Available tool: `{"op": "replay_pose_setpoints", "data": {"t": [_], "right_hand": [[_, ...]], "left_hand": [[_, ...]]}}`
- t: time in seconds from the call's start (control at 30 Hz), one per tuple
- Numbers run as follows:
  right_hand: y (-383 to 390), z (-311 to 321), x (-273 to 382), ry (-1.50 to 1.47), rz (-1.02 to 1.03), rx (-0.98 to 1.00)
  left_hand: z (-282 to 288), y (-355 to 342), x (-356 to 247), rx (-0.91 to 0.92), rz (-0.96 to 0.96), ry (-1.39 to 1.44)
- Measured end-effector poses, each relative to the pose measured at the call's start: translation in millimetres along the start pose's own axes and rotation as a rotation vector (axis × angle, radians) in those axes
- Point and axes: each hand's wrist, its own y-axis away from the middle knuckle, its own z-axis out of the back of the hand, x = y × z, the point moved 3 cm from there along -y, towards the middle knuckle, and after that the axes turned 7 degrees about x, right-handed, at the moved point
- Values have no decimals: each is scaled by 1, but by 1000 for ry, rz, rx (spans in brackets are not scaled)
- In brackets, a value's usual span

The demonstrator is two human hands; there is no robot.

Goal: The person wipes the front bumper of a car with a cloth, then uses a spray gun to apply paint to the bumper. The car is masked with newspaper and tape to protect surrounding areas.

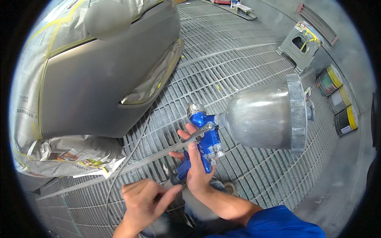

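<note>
A floor of pale metal grating (238, 69) spreads under everything, curving toward the rim of the view, with a grey wall (359, 71) along the right. Over the floor, near the middle, is a blue spray gun (210, 142), held in the right hand (198, 174). That hand is closed around the gun's handle, the thumb on the near side and fingers showing past the far edge. The gun's silver nozzle (195, 110) is at its upper end, and a large, cloudy grey cup (258, 117) sticks out to the right, capped by a thick lid (297, 119). A blue fitting (182, 168) sits just left of the handle. Near it is the left hand (143, 202), its fingers curled and thumb stretched toward the fitting; whether it pinches or touches anything I cannot tell. A blue sleeve (283, 224) covers the right upper arm. Farther left, a thin hose (108, 198) runs across the grating beside a dull grey car panel (95, 75) edged with masking paper (27, 91) and yellow tape. At the upper right stands a grey stool (305, 45) with tape scraps on top, and below it three cans (340, 99) line the wall.
</note>
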Motion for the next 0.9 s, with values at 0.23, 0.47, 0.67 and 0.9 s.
{"op": "replay_pose_setpoints", "data": {"t": [0.23,0.47,0.67,0.9], "right_hand": [[-8,-1,-8,-6,-156,-71],[-23,13,-20,-170,-356,250],[-21,10,-48,39,-337,283],[-33,22,-18,27,-249,81]], "left_hand": [[-30,-49,-28,14,-85,-63],[-78,-90,-30,-7,-1,-710],[-98,-101,-23,75,36,-962],[-103,-109,-36,111,-138,-978]]}}
